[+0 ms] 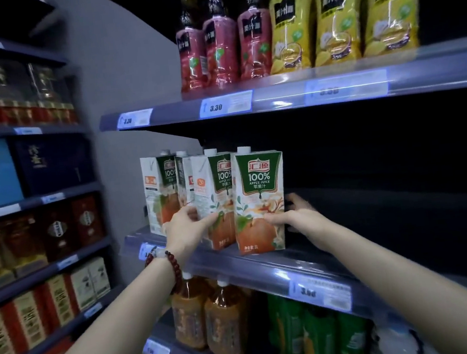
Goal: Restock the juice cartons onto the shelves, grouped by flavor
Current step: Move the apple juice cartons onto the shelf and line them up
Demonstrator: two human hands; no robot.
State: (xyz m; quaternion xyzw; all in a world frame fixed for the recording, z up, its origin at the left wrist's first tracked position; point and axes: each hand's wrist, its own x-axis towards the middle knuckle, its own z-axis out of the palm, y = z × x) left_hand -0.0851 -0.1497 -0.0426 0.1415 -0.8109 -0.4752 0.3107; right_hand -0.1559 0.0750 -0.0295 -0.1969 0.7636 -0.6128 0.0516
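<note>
- The left hand [187, 225] has its grip on the second apple juice carton [217, 198], thumb and fingers pinching the carton's lower left side; a red bead bracelet [168, 266] circles the wrist.
- The right hand [294, 213] has its grip on the front apple juice carton [259, 200], thumb across the lower front face and fingers curled round its right edge.
- Both cartons stand upright on the middle shelf [264, 265], the front one at 3 o'clock of the second, just beside it.
- Two more apple juice cartons [160, 190] stand at 9 o'clock of the held pair, near the shelf's left end.
- On the upper shelf [276, 97], at 12 o'clock, red juice bottles [221, 45] stand left of yellow juice bottles [339, 18].
- At 6 o'clock, below the middle shelf, amber tea bottles [209, 317] stand left of green bottles [318, 338].
- At 9 o'clock, a separate rack holds boxed goods [16, 93].
</note>
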